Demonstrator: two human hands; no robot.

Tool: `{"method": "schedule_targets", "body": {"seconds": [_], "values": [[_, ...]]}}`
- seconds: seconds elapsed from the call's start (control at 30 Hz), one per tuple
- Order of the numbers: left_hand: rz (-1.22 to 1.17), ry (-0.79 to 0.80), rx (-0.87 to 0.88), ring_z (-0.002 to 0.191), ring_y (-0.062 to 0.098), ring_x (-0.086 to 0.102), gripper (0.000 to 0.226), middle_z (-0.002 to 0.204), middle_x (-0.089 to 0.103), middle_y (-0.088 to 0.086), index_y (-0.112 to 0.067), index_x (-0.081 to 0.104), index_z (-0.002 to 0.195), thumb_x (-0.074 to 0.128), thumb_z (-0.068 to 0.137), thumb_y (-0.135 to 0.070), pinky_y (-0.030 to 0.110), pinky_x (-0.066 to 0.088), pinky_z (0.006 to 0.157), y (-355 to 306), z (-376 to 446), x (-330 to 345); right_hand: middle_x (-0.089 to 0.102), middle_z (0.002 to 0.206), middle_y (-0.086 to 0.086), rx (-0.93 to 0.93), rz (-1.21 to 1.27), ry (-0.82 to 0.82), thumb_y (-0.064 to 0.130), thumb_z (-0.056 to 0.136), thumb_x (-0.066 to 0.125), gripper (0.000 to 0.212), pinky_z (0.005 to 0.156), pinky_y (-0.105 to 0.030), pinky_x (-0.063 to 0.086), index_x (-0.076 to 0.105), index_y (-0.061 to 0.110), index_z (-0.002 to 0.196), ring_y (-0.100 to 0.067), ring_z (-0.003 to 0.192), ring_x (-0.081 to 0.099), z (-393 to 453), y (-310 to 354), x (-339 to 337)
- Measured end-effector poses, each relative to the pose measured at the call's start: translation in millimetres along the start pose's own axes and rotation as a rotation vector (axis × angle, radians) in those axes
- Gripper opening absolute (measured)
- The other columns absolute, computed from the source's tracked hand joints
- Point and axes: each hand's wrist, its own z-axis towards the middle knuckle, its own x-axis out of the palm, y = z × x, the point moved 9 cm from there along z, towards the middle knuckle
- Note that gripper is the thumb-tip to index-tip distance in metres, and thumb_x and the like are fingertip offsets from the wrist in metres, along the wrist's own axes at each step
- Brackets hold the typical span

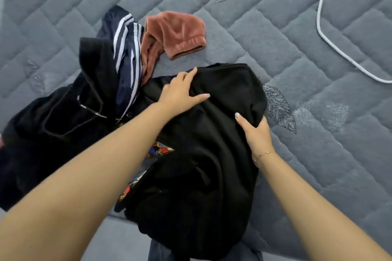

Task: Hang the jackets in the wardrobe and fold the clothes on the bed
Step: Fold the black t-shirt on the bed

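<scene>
The black sweatshirt [203, 154] lies bunched on the near part of the bed [318, 154], its lower part hanging over the near edge, with scraps of a coloured print showing at its left side. The left hand [180, 93] lies flat on its upper part, fingers straight and spread, pressing the cloth down. The right hand [254, 133] grips the garment's right edge, thumb on top and fingers tucked under the fold.

Judging from that, the folding half of the task is in hand: this garment is being smoothed and gathered into a fold, and it is not yet a tidy packet. The next move likely calls for the right hand to carry its pinched edge across toward the middle while the left holds the cloth still, then for the hanging lower part to be brought up. The fabric looks thick and soft, so it should hold a crease poorly and need pressing flat.

Touching the sweatshirt on the left is a black hooded jacket [63, 112] with a drawstring, and over it a navy track jacket with white stripes [127, 48]; both probably belong in the wardrobe, which is out of view. Just beyond lies a crumpled rust-pink velour garment [178, 34], still unfolded. A white cable [324, 32] runs across the quilted grey cover, well apart at the far right.
</scene>
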Motion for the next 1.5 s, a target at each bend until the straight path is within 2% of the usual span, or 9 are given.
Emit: {"method": "schedule_targets", "body": {"seconds": [0.17,0.3,0.47,0.63,0.87,1.0,1.1,1.37,1.5], "values": [[-0.079,-0.201,0.003,0.111,0.021,0.051,0.021,0.109,0.059,-0.003,-0.022,0.065,0.108,0.062,0.092,-0.036,0.034,0.023,0.090,-12.6,3.3,-1.7,0.068,0.114,0.005,-0.081,-0.007,-0.111,0.016,0.091,0.067,0.034,0.089,-0.025,0.052,0.060,0.017,0.124,-0.008,0.104,0.065,-4.0,4.8,-36.1],[-0.121,-0.150,0.193,0.120,0.017,0.043,0.011,0.102,0.057,-0.013,-0.024,0.058,0.097,0.063,0.090,-0.032,0.036,0.001,0.112,-62.0,-38.3,9.9,0.067,0.116,0.010,-0.011,-0.059,-0.136,0.018,0.093,0.064,0.033,0.091,-0.023,0.052,0.059,0.023,0.125,-0.001,0.105,0.063,-40.2,-30.1,-85.4],[-0.286,0.042,0.130,0.082,0.028,0.058,0.015,0.080,0.064,0.004,-0.017,0.051,0.101,0.059,0.095,-0.030,0.040,0.044,0.072,-81.6,-112.2,47.1,0.063,0.120,-0.007,0.126,-0.090,-0.138,-0.008,0.090,0.052,0.033,0.086,-0.019,0.048,0.062,0.019,0.106,-0.014,0.109,0.060,-68.7,-57.4,-142.8],[-0.319,0.115,0.200,0.085,0.021,0.060,0.015,0.088,0.066,-0.001,-0.021,0.056,0.106,0.060,0.095,-0.030,0.037,0.047,0.079,-93.0,-163.6,59.3,0.063,0.108,0.007,0.042,-0.195,-0.170,0.034,0.096,0.056,0.020,0.091,-0.035,0.047,0.059,0.026,0.114,-0.011,0.105,0.058,-66.6,-12.8,-150.8],[-0.347,0.150,0.317,0.081,0.007,0.057,0.011,0.086,0.062,-0.015,-0.026,0.056,0.101,0.063,0.093,-0.029,0.014,0.038,0.067,-113.5,-187.0,56.9,0.046,0.143,0.009,0.268,-0.390,0.107,0.090,0.051,0.057,0.121,0.109,-0.047,0.038,0.028,0.026,0.150,-0.016,0.132,0.044,-68.5,8.8,-55.9],[-0.487,0.207,0.309,0.081,0.001,0.057,0.011,0.082,0.061,-0.018,-0.030,0.055,0.097,0.065,0.092,-0.032,0.012,0.038,0.067,-118.6,-207.6,63.9,0.054,0.073,0.009,0.105,-0.540,0.026,0.036,0.077,0.075,0.026,0.057,-0.018,0.036,0.058,0.019,0.090,-0.005,0.067,0.049,-83.9,7.7,-57.7],[-0.552,0.258,0.253,0.080,-0.005,0.056,0.013,0.078,0.061,-0.017,-0.031,0.054,0.088,0.067,0.090,-0.035,0.009,0.039,0.067,-114.5,-222.4,75.2,0.024,0.055,0.003,-0.063,-0.467,-0.187,0.002,0.083,0.059,0.039,0.049,-0.026,0.019,0.033,0.016,0.058,-0.010,0.054,0.023,-102.5,6.3,-86.8],[-0.661,0.603,0.192,0.083,0.000,0.066,0.015,0.088,0.071,-0.013,-0.032,0.065,0.088,0.066,0.087,-0.047,0.024,0.052,0.078,-120.7,-208.1,84.8,0.062,0.089,-0.005,0.223,0.501,-0.438,0.007,0.100,0.045,0.017,0.066,-0.027,0.047,0.060,0.013,0.099,-0.014,0.073,0.059,-154.3,-46.0,-155.6],[-0.598,0.053,0.164,0.080,0.009,0.062,0.021,0.114,0.061,0.001,-0.016,0.058,0.109,0.068,0.091,-0.023,0.040,0.052,0.093,-128.8,-113.4,28.7,0.069,0.088,-0.005,0.309,0.767,-0.354,0.014,0.102,0.047,0.017,0.063,-0.025,0.057,0.062,0.008,0.097,-0.014,0.074,0.066,-154.1,-53.2,-164.5]]}}
